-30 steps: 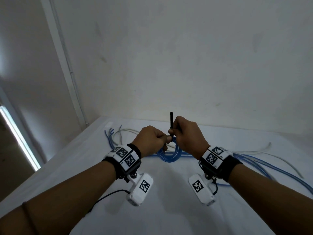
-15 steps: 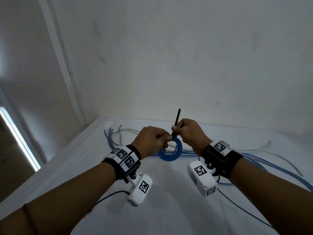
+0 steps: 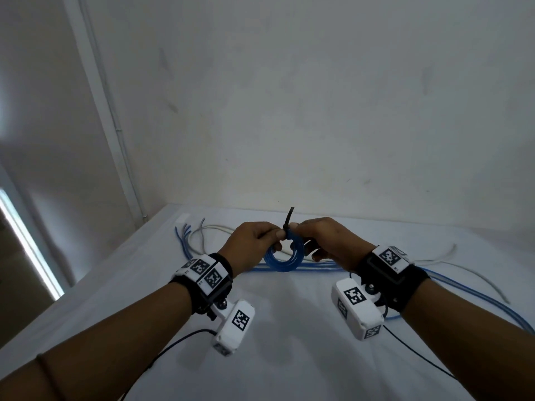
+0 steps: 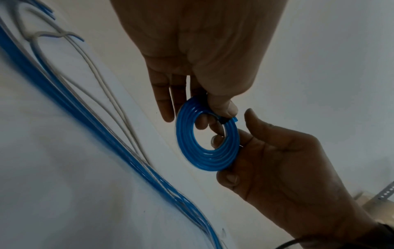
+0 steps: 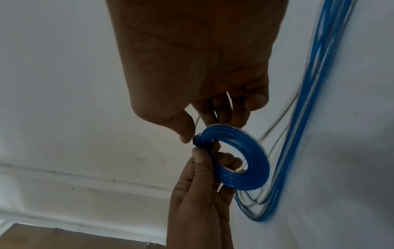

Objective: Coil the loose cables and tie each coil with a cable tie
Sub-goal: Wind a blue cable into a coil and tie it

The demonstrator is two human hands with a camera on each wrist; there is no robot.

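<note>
A small blue cable coil point(image 3: 285, 257) hangs above the white table point(image 3: 289, 357) between both hands. A black cable tie point(image 3: 289, 218) cinches its top, and the tail sticks up free. My left hand point(image 3: 276, 235) pinches the coil right at the tie, thumb in front, as the left wrist view shows point(image 4: 221, 111). My right hand point(image 3: 302, 237) cups the coil's right and lower side with curled fingers behind it point(image 4: 231, 180), its thumb tip beside the tie head point(image 5: 195, 142). In the right wrist view the coil point(image 5: 245, 170) bunches tight at the tie.
Long loose blue cables point(image 3: 463, 293) run across the table behind the hands and off to the right. Grey-white cables point(image 3: 208, 230) lie among them at the far left and right. The wall stands close behind; the table's left edge drops away.
My right hand has released the tie's tail and dropped onto the coil's side, wrist rolled outward. The tail now stands free and tilted. The left hand's pinch is unchanged.
</note>
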